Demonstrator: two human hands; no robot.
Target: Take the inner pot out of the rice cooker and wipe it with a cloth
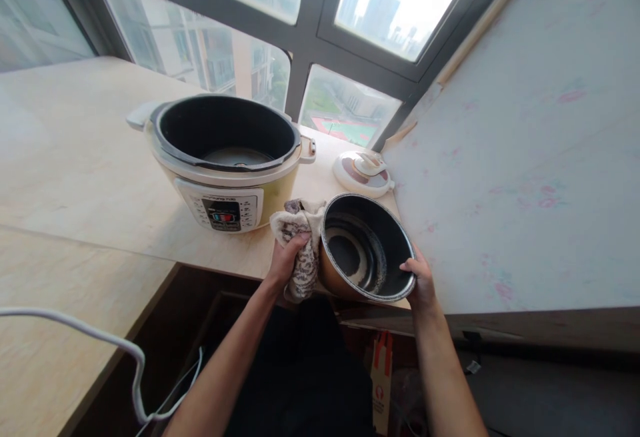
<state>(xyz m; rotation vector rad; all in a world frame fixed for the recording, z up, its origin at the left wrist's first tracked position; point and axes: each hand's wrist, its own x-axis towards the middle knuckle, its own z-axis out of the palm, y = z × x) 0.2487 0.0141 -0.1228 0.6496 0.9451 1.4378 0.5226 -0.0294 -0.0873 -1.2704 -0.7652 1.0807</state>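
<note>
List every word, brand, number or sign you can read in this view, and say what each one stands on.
"Joyoung", faint and my best reading: along the top of the cooker's front panel. The marks after it are too blurred to read.
Display and button labels: too small to read.
Paper bag: a red mark with characters beneath, too blurred to read.
Pot and cloth: no lettering that I can make out.
</note>
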